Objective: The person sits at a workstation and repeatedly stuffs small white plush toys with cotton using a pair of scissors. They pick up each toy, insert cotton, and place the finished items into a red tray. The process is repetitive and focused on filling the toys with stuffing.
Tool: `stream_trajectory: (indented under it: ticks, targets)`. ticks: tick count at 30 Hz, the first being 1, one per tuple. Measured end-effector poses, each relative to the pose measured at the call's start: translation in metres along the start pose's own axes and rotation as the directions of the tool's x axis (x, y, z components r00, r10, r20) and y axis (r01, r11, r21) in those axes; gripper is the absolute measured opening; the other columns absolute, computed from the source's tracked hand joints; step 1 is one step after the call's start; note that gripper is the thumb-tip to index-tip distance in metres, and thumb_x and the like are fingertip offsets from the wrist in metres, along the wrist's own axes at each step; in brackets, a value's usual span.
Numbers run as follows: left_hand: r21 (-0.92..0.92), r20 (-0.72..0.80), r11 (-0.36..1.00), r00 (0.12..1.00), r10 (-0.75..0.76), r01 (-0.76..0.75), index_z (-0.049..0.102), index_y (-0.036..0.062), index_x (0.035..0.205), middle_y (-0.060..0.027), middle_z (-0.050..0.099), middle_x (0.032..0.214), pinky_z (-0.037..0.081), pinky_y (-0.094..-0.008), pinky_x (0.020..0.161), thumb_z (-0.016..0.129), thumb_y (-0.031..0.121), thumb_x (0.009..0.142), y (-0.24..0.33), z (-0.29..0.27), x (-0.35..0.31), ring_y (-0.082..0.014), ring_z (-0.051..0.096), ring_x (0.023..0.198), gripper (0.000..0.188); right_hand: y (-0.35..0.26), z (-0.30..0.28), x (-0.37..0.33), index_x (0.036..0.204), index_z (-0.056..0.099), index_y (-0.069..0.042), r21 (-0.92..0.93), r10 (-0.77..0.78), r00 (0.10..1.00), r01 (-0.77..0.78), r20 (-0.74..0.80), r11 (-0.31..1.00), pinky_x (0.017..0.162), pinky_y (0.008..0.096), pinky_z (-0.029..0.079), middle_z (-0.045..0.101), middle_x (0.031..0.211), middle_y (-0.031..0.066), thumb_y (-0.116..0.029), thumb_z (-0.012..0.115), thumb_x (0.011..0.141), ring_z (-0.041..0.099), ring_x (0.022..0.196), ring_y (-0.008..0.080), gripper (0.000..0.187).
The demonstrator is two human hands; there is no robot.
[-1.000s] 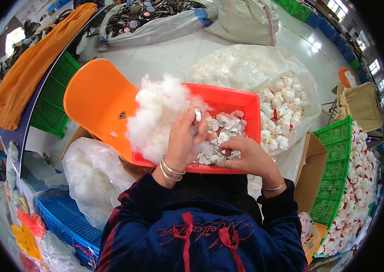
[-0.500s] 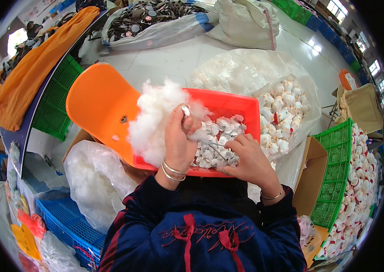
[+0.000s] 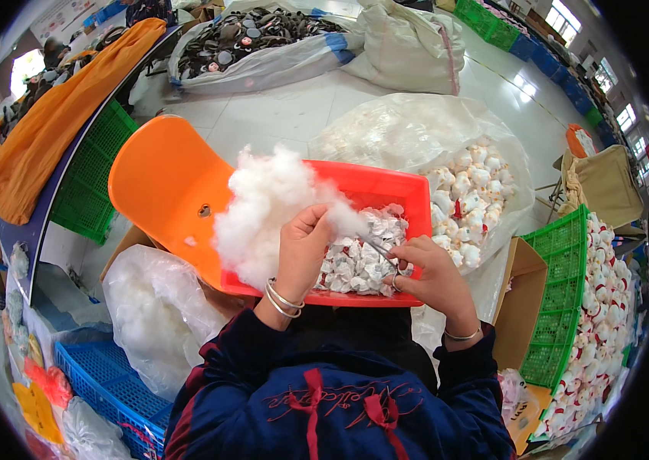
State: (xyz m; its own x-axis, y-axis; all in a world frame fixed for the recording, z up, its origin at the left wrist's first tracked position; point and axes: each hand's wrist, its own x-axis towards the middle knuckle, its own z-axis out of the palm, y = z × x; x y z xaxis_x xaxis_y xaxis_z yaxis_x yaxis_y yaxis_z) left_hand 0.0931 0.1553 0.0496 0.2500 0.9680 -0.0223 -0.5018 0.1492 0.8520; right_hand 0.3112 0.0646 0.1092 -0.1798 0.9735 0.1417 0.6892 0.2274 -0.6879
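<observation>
My left hand [image 3: 305,244] is over the red tub [image 3: 386,182], fingers curled and pinched. The small white fabric piece seen in it half a second ago is now hidden by the fingers. My right hand [image 3: 430,277] grips slim metal forceps [image 3: 379,249] with ring handles, thumb and fingers at the rings. Their tip meets a tuft of white stuffing [image 3: 349,221] beside the left fingertips. A large heap of fluffy stuffing [image 3: 251,222] stands just left of that hand. Beneath both hands, many small crumpled white fabric pieces [image 3: 359,270] fill the tub.
An orange chair [image 3: 159,180] stands left of the tub. Beyond it on the right, a clear plastic bag [image 3: 386,130] holds stuffed white toys [image 3: 466,203]. Green crates [image 3: 558,307] and a cardboard box [image 3: 521,295] are at right. At left are a bag of stuffing [image 3: 156,314] and a blue basket [image 3: 113,383].
My left hand has turned over, lowering its fingertips toward the tub and hiding the white piece. The forceps have moved right, away from the left hand's palm, with stuffing at their tip.
</observation>
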Motion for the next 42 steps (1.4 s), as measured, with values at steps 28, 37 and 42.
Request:
stream_trajectory:
  ticks: [28, 37, 42]
  targets:
    - [0.246, 0.161, 0.968, 0.983, -0.090, 0.048, 0.073, -0.0020, 0.106, -0.0041, 0.073, 0.095, 0.053, -0.0244, 0.077, 0.066, 0.009, 0.097, 0.025, -0.018, 0.002, -0.0090, 0.065, 0.084, 0.015, 0.001, 0.001, -0.003, 0.103, 0.071, -0.005, 0.018, -0.011, 0.997, 0.009, 0.077, 1.000, 0.075, 0.0370, 0.049, 0.062, 0.082, 0.0066, -0.015, 0.083, 0.076, 0.060, 0.085, 0.0262, 0.031]
    - [0.139, -0.025, 0.990, 0.999, 0.042, -0.038, 0.073, 0.0021, 0.109, -0.0002, 0.072, 0.092, 0.051, -0.0216, 0.073, 0.066, 0.015, 0.100, 0.024, -0.026, 0.007, -0.0055, 0.062, 0.081, 0.017, 0.008, 0.007, -0.013, 0.104, 0.072, -0.004, 0.055, 0.100, 0.994, -0.103, 0.053, 0.993, 0.078, 0.0362, 0.050, 0.063, 0.083, 0.0071, -0.015, 0.082, 0.077, 0.061, 0.087, 0.0265, 0.030]
    - [-0.093, -0.099, 0.973, 0.975, 0.200, -0.209, 0.065, 0.0052, 0.116, -0.0015, 0.069, 0.097, 0.051, -0.0243, 0.074, 0.058, 0.017, 0.105, 0.022, -0.006, 0.015, -0.0063, 0.061, 0.088, 0.018, -0.001, 0.005, -0.008, 0.104, 0.072, -0.004, 0.058, 0.068, 0.990, -0.075, 0.123, 0.995, 0.079, 0.0359, 0.050, 0.064, 0.082, 0.0068, -0.015, 0.081, 0.078, 0.061, 0.088, 0.0262, 0.030]
